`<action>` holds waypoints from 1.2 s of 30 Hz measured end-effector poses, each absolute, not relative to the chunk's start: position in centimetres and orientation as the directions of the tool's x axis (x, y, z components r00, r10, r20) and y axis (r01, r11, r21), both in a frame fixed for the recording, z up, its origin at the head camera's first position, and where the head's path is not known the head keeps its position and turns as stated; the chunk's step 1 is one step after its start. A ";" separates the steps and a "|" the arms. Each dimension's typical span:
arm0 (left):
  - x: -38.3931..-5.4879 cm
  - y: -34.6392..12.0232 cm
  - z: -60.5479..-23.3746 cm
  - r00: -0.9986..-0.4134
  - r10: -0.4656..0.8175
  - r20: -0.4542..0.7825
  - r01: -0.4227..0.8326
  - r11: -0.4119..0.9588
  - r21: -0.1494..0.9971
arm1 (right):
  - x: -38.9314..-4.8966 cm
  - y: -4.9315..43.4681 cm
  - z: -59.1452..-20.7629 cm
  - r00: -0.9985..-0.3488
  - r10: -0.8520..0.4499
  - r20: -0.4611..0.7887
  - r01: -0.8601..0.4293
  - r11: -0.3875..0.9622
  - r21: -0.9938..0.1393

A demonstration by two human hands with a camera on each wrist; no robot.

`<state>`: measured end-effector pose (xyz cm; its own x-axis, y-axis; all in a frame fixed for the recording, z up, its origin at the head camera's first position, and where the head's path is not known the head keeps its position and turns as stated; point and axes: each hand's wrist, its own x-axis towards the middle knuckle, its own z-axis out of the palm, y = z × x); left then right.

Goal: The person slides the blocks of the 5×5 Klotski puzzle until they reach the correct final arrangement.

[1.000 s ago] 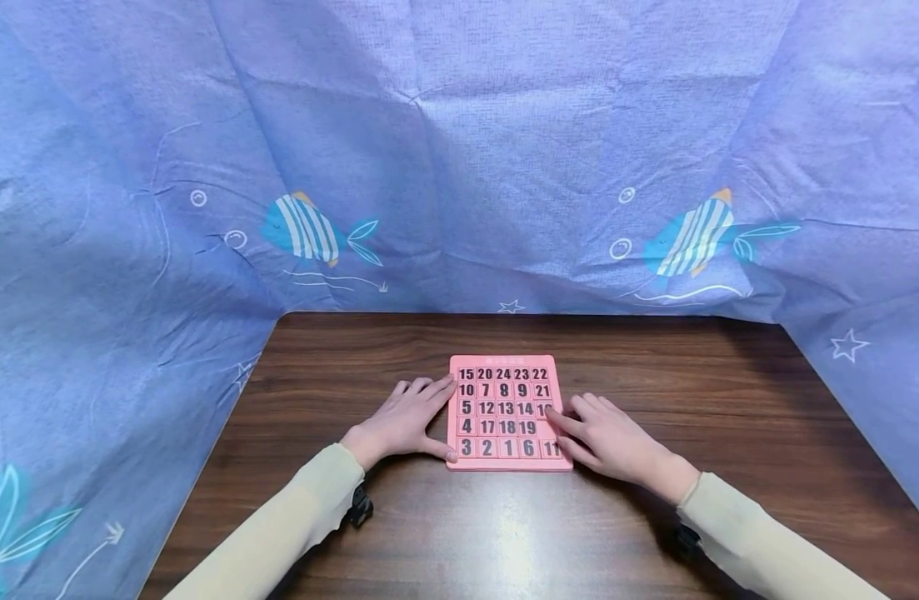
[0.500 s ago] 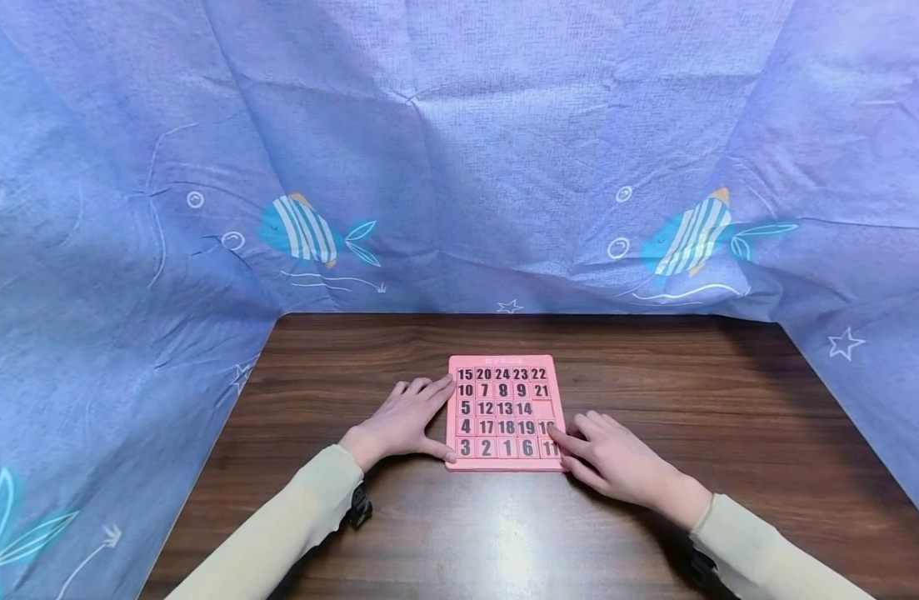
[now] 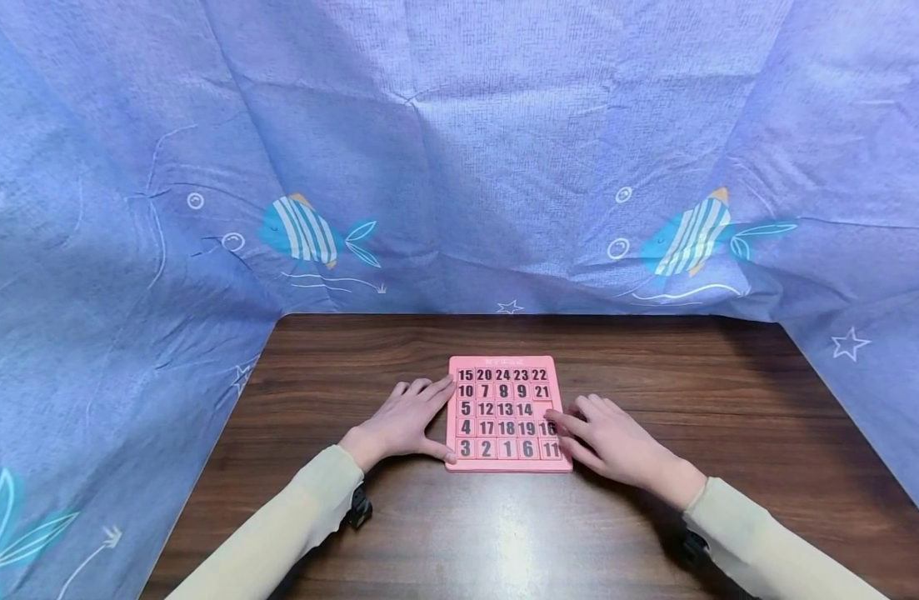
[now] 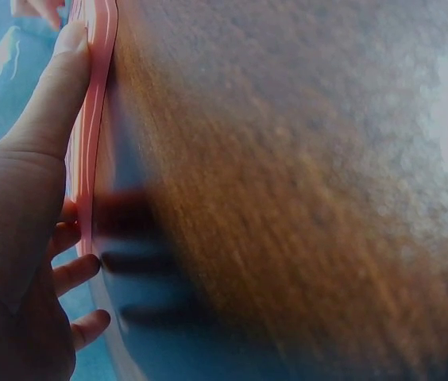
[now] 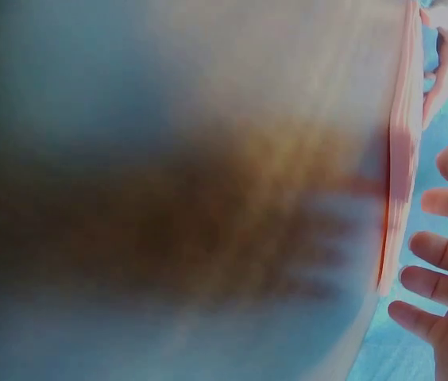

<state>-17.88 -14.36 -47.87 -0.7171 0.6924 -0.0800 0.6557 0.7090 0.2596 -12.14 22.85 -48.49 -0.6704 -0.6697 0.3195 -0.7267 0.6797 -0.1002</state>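
A pink number sliding puzzle (image 3: pixel 504 467) lies flat on the table, its black-numbered tiles in a grid. The gap is at the right end of the third row, just above tile 16 (image 3: pixel 547 428). My left hand (image 3: pixel 401 425) rests against the puzzle's left side, thumb at the near corner and forefinger near the far end. In the left wrist view that thumb (image 4: pixel 53 95) lies along the puzzle's edge. My right hand (image 3: pixel 616 443) is at the right side, its forefinger reaching over the rim beside the gap, thumb near tile 11 (image 3: pixel 551 448). Its fingers are relaxed and hold nothing.
The dark wooden table (image 3: pixel 369 350) extends around the puzzle on all sides. A blue cloth (image 3: pixel 504 167) printed with fish hangs behind it and along both sides. A black wrist device (image 3: pixel 359 506) shows under the left sleeve.
Tile 16 has slid one place toward me, from the third row into the fourth, under my right forefinger. That finger then lifted back up toward the gap. The left hand stays put.
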 end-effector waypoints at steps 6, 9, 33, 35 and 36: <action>-17.9 -14.4 -47.8 -0.717 0.692 -0.083 0.652 0.708 0.271 | -14.0 22.6 -48.2 -0.695 -0.656 0.294 -0.703 0.706 -0.086; -17.8 -14.3 -47.7 -0.716 0.693 -0.086 0.650 0.706 0.281 | -14.6 22.6 -48.2 -0.712 -0.644 0.279 -0.684 0.726 -0.070; -17.9 -14.5 -48.1 -0.721 0.686 -0.095 0.646 0.716 0.267 | -12.6 23.0 -48.7 -0.739 -0.628 0.246 -0.665 0.738 -0.114; -17.9 -14.5 -48.1 -0.722 0.685 -0.098 0.643 0.717 0.270 | -12.4 23.0 -48.7 -0.738 -0.628 0.250 -0.667 0.735 -0.121; -17.9 -14.5 -48.1 -0.721 0.686 -0.100 0.644 0.716 0.270 | -12.5 23.0 -48.7 -0.734 -0.630 0.254 -0.670 0.732 -0.124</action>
